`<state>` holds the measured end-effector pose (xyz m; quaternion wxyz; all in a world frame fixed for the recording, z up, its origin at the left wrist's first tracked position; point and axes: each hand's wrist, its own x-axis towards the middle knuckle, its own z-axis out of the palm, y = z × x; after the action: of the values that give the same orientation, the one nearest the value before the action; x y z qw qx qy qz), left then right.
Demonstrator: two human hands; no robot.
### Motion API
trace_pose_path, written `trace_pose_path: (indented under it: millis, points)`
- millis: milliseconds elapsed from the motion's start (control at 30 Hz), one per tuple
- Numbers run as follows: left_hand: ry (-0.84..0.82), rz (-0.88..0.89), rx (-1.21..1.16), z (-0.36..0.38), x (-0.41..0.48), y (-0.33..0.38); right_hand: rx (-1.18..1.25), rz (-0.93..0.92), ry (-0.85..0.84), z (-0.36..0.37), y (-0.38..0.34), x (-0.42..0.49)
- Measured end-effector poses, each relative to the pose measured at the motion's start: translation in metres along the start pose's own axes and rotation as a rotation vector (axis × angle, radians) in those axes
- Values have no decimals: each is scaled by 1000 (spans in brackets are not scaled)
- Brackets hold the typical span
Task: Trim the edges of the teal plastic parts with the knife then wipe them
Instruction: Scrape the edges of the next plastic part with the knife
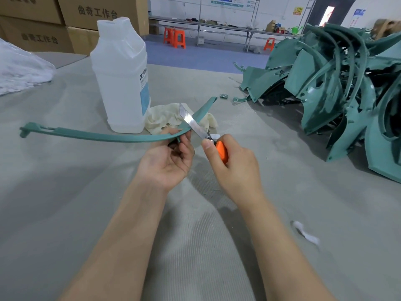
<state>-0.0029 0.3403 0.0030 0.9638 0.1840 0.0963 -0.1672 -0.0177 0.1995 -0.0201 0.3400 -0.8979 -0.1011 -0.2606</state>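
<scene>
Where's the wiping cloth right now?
In the head view, the cream cloth lies mid-table, just right of the white bottle, behind the teal strip and the knife.

Teal strip, orange knife handle, cream rag.

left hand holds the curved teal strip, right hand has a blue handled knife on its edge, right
No: the head view shows the knife has an orange handle, not blue. The rest stands: the left hand holds the curved teal strip and the right hand sets the blade on its edge.
</scene>
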Motion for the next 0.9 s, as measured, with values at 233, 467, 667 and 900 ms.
trace_pose_path:
  millis: [233, 467, 667, 900]
  points:
    - [37, 1, -16, -4, 3, 3, 5, 6, 13, 5, 1, 1]
    - [45, 29, 5, -1, 2, 2, -8, 7, 20, 8, 3, 1]
    - [56, 48, 152, 3, 0, -1, -9, 109, 70, 6, 8, 6]
    - [40, -53, 253, 2, -3, 5, -11, 228, 146, -2, 22, 15]
